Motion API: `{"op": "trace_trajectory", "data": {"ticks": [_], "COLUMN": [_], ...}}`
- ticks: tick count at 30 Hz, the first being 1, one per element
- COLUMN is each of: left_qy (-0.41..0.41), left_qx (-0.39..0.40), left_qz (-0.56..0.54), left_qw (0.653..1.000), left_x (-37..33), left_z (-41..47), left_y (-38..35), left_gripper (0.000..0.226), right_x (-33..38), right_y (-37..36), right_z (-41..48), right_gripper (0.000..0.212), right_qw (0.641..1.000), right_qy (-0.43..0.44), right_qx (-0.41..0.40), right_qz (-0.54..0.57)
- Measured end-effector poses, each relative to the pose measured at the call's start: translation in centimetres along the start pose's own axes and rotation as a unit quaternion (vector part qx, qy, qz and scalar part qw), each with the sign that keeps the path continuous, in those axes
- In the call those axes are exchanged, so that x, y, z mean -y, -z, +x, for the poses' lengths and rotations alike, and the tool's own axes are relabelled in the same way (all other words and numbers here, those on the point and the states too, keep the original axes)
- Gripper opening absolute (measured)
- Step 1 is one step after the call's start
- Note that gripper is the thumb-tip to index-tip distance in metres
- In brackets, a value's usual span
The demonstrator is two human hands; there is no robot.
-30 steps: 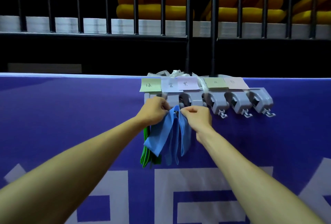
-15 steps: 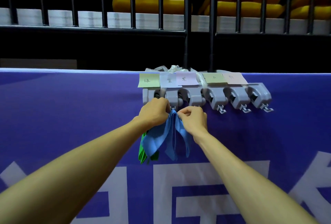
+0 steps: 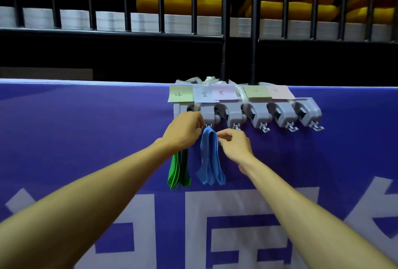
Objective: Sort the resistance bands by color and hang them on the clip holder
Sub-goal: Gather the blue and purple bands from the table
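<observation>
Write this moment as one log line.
blue bands: on second clip | green bands: left of them | left hand: at clip | right hand: at blue bands

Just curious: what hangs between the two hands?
In the head view, the blue bands hang from the clip holder between the left hand and the right hand.
</observation>
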State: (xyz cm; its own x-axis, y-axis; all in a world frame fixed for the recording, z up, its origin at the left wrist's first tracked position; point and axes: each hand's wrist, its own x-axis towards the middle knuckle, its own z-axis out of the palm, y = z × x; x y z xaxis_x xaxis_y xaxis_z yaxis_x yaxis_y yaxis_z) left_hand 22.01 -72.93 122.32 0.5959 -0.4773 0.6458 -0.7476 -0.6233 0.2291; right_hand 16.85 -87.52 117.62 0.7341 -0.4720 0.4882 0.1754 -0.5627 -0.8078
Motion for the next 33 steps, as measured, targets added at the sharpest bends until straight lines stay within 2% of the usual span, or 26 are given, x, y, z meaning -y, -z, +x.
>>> {"op": "trace_trajectory", "data": {"ticks": [6, 14, 18, 23, 30, 33], "left_qy": [-0.063, 0.003, 0.058, 0.151, 0.294, 0.326], "left_qx": [-0.034, -0.044, -0.021, 0.041, 0.160, 0.199], "left_qz": [-0.027, -0.139, -0.194, -0.230, -0.270, -0.281], "left_qw": [0.997, 0.989, 0.979, 0.961, 0.903, 0.881], "left_x": [-0.6, -0.1, 1.5, 5.0, 9.9, 11.0], "left_z": [-3.1, -9.9, -14.2, -20.6, -32.3, -36.5], "left_y": [2.5, 4.7, 3.9, 1.1, -4.5, -6.8], "left_gripper": [0.018, 0.016, 0.014, 0.013, 0.010, 0.009], "right_x": [1.0, 2.7, 1.6, -2.3, -9.2, -11.7], "right_y": [2.0, 2.4, 0.2, -3.9, -10.0, -12.1], "right_z": [-2.2, -8.0, -11.3, -15.7, -23.5, -26.9], "right_gripper": [0.021, 0.019, 0.016, 0.019, 0.017, 0.017], "right_qw": [1.000, 0.994, 0.989, 0.976, 0.944, 0.932], "right_qy": [0.012, 0.092, 0.099, 0.055, -0.029, -0.070], "right_qx": [-0.009, 0.011, 0.081, 0.193, 0.314, 0.343], "right_qz": [-0.019, -0.062, -0.075, -0.085, -0.096, -0.090]}}
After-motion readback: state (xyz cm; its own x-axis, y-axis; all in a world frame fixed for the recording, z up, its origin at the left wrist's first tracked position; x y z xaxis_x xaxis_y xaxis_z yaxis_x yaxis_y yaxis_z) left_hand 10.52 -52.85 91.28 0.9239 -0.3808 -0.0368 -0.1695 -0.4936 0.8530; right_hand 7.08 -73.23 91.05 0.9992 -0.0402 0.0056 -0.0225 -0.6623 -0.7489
